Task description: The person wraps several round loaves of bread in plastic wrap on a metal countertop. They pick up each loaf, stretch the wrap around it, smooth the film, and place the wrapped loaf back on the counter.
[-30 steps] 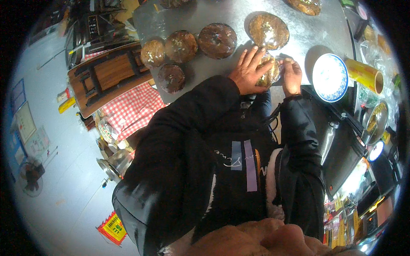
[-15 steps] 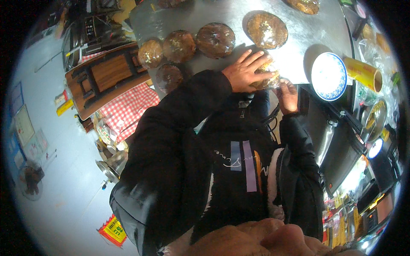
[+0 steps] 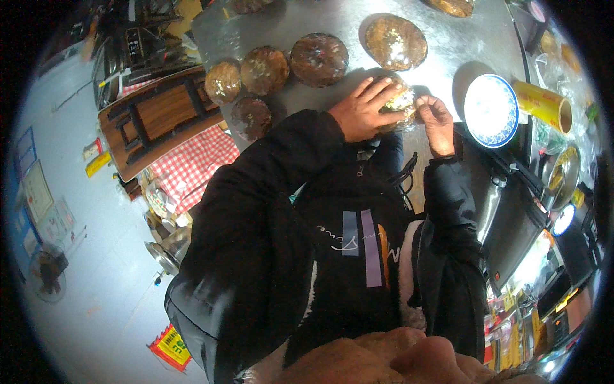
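Beyond and left of the fingers, brown wrapped rounds (image 3: 319, 60) lay on the metal bench (image 3: 339, 16); a blue-rimmed dish (image 3: 491, 110) stood right. The left hand (image 3: 359, 115) grasped a small wrapped round (image 3: 403, 100), fingers spread; the right hand (image 3: 438, 125) pinched its clear film. White lettering marked the dark top (image 3: 329, 211).

White cursive lettering (image 3: 334, 234) crosses the front of a black fabric top (image 3: 332, 208), passing coloured vertical strips. A yellow pennant with a jagged red border (image 3: 173, 347) carries bold dark characters. Small pale characters stand on a narrow black rectangular panel (image 3: 133, 43). Pale rectangular sheets on the white wall (image 3: 39, 182) bear writing too small to read.
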A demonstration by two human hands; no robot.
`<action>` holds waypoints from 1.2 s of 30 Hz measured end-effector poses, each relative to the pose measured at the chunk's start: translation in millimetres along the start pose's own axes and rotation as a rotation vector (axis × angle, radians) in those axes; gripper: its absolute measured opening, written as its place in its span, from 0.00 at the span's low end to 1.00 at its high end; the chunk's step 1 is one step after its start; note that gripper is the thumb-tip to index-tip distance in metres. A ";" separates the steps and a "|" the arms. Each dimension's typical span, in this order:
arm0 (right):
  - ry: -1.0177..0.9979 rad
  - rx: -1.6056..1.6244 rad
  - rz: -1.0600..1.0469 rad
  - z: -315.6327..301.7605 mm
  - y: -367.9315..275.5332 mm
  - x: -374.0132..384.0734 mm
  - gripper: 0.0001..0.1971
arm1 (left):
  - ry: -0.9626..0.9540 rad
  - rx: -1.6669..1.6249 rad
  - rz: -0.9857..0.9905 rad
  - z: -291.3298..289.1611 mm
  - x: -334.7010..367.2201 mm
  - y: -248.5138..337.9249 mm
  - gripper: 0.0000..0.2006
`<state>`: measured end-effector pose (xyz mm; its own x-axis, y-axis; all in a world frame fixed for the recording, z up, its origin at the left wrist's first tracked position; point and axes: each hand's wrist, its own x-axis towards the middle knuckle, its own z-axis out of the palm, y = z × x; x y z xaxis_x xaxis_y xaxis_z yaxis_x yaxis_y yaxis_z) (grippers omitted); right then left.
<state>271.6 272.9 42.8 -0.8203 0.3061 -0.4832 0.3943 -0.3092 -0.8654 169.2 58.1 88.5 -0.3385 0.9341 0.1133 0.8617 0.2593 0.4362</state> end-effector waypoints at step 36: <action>-0.083 -0.163 0.167 -21.6 36.3 34.8 0.08 | 0.044 0.020 0.020 -0.2 -10.4 -7.4 0.27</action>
<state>266.4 291.8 -8.3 -0.7669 0.1861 -0.6142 0.5830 -0.1982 -0.7879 166.2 46.4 84.3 -0.3370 0.9276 0.1615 0.8757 0.2458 0.4155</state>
